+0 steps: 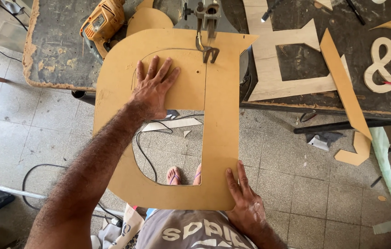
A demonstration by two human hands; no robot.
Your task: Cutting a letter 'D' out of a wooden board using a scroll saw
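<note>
A large tan fibreboard panel (220, 138), cut into a big letter shape with an open hole in the middle, lies flat under the blade and foot of a scroll saw (207, 27). My left hand (154, 87) presses flat with spread fingers on the uncut inner part of the board, left of the blade. My right hand (246, 203) rests flat on the board's near right corner. A pencilled curve runs around the left hand. Through the hole I see my feet in sandals (184, 176).
A worn dark workbench (57, 50) holds a yellow power tool (103, 20). To the right lie a pale wooden letter cut-out (287, 60), a wooden ampersand (384, 64) and a long tan offcut (345, 85). Cables (144, 152) and scraps lie on the tiled floor.
</note>
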